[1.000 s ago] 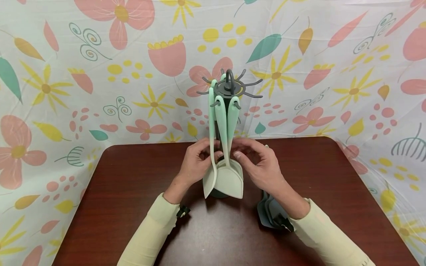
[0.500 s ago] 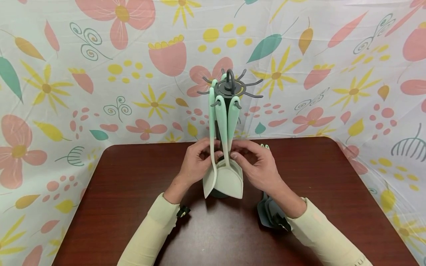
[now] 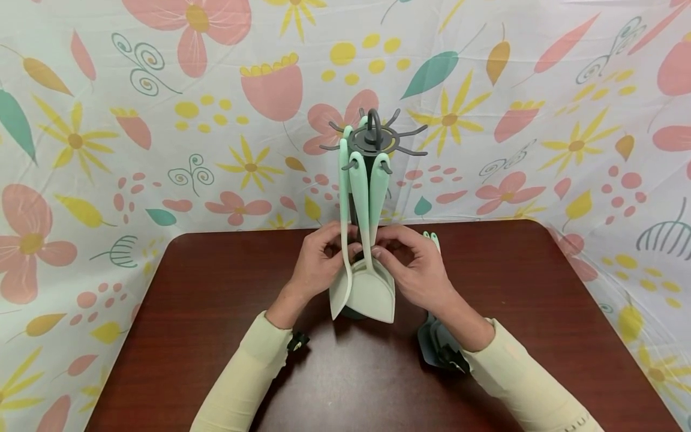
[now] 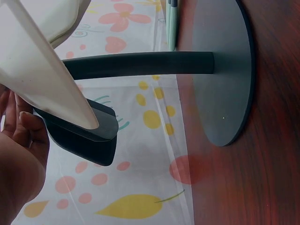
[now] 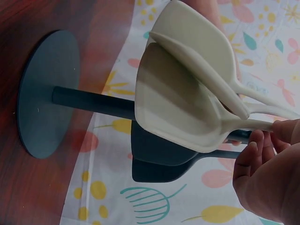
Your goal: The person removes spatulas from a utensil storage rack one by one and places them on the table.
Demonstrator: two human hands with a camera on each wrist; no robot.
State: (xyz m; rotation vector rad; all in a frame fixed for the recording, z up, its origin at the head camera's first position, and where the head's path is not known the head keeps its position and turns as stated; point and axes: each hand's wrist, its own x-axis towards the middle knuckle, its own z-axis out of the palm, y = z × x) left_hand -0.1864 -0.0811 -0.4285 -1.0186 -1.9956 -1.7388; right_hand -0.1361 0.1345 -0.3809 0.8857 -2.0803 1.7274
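A dark grey utensil stand (image 3: 373, 141) with a ring of hooks stands upright on its round base (image 4: 227, 98). Several mint-handled utensils hang from it, among them a cream turner (image 3: 372, 294) in front and a side-on cream turner (image 3: 340, 294) at left. Two dark spatulas (image 5: 161, 150) show behind them in the right wrist view. My left hand (image 3: 318, 261) reaches behind the side-on turner, thumb and fingers bent round a spatula neck that is largely hidden. With thumb and fingers, my right hand (image 3: 421, 264) pinches the neck of a cream turner (image 5: 183, 98) hanging at the right.
More dark utensils (image 3: 432, 345) lie on the brown table (image 3: 216, 300) beneath my right forearm, their mint handle ends (image 3: 432, 237) showing past the hand. A floral cloth (image 3: 162, 120) hangs behind the table. Hooks on the stand's right side hold nothing.
My right hand has shifted slightly left, closer to the hanging turners, uncovering more of the handle ends on the table. My left hand and the stand stay nearly still.
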